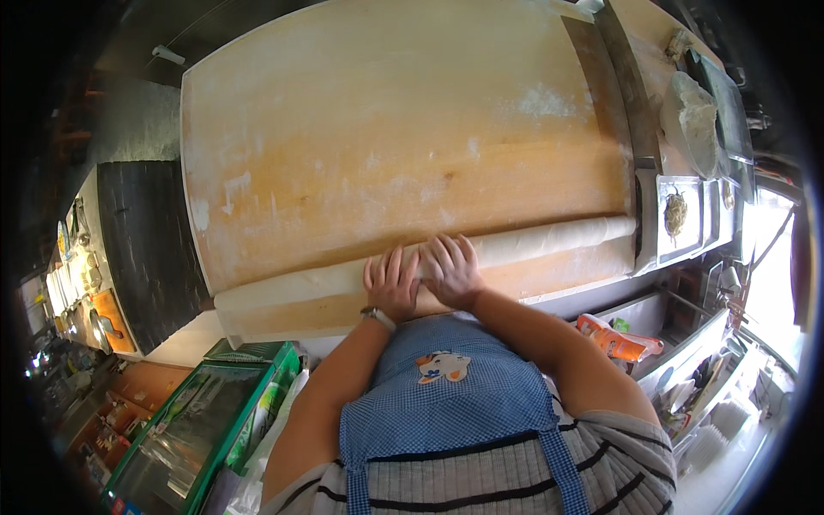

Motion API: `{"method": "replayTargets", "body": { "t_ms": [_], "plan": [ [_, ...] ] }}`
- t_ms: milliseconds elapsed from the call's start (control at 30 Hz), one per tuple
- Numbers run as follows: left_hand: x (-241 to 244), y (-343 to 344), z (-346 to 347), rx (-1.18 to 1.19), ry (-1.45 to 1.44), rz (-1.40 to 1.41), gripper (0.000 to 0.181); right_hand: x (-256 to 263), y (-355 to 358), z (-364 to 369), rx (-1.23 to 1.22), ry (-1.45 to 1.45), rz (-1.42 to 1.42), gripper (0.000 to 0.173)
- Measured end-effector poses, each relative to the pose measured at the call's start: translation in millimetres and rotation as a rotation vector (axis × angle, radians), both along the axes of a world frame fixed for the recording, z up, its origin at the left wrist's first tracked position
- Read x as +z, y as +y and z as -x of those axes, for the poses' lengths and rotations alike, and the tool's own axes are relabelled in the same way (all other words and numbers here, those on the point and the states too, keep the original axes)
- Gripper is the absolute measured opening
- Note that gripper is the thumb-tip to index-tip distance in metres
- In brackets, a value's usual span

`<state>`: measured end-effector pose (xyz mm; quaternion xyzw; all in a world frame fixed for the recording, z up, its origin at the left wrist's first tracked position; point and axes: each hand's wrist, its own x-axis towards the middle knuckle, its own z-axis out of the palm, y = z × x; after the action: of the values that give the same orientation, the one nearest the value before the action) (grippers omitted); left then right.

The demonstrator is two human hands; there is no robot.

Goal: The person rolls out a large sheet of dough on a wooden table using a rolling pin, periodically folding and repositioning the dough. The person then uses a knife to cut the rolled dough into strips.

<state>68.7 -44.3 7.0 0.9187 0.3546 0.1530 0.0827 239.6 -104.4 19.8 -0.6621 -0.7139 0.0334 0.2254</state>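
Observation:
A long, pale roll of dough stretches across the near part of a large wooden board. Whether a rolling pin lies inside it I cannot tell. Close to the roll's middle, my left hand lies on top with its fingers bent over the far side. My right hand grips it the same way just to the right, the thumbs close together. A band circles my left wrist. Flour smears whiten the board, most heavily at the far right.
Beyond the board's right edge are a metal tray holding a small bundle of noodles and a whitish, flour-dusted bowl. A black surface adjoins the left side. Below left stands a green-framed case; an orange package lies below right.

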Motion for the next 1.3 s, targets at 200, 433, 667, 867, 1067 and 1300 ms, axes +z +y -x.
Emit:
{"method": "replayTargets", "body": {
  "t_ms": [200, 433, 667, 867, 1067, 1300],
  "plan": [
    [13.2, 121.4, -57.8, 0.043, 0.196, 0.349, 0.028, 4.6, 124.8, -38.1, -0.062, -0.05, 0.354, 0.032],
    [-1.5, 127.2, -73.0, -0.006, -0.29, -0.238, 0.021, -16.6, 115.2, -24.5, -0.036, -0.031, -0.024, 0.046],
    [-2.6, 212.0, -109.1, -0.073, -0.103, 0.076, 0.018, -8.9, 210.9, -70.2, -0.29, -0.297, 0.273, 0.044],
    [-22.6, 215.2, -82.8, 0.07, 0.06, 0.031, 0.034, -15.1, 199.7, -83.0, -0.291, 0.008, -0.083, 0.031],
    [-19.8, 195.6, -74.1, 0.187, 0.038, 0.17, 0.045, -23.1, 163.6, -66.0, -0.326, 0.063, 0.216, 0.034],
    [-6.5, 10.5, 13.9, -0.134, 0.047, -0.211, 0.048, -3.0, -12.6, 7.0, -0.07, 0.063, -0.116, 0.054]
  ]
}}
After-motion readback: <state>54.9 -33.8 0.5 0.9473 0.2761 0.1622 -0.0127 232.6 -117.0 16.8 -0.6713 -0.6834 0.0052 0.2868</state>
